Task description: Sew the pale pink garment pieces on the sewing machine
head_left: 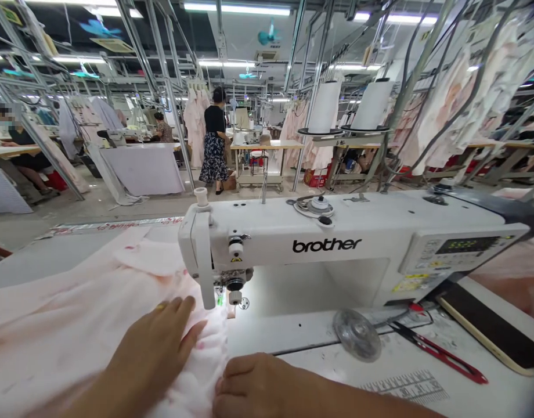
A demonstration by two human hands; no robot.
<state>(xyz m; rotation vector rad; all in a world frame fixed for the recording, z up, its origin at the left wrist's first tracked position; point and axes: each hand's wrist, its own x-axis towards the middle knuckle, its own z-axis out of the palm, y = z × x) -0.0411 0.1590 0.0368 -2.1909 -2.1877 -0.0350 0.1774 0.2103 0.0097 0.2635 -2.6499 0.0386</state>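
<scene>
A pale pink fabric (75, 313) lies spread over the left of the sewing table and runs under the needle of a white Brother sewing machine (336, 244). My left hand (154, 348) lies flat on the fabric just left of the needle, fingers stretched out and a ring on one finger. My right hand (258, 386) rests at the fabric's near edge below the needle, with its fingers curled in against the cloth. The needle area (234, 293) is lit by a small lamp.
Red-handled thread snips (441, 354) and a clear round disc (356, 334) lie on the table right of the needle. A dark phone or tablet (493, 331) sits at the far right. A printed ruler (406, 386) marks the table's front. People work at stations behind, among hanging garments.
</scene>
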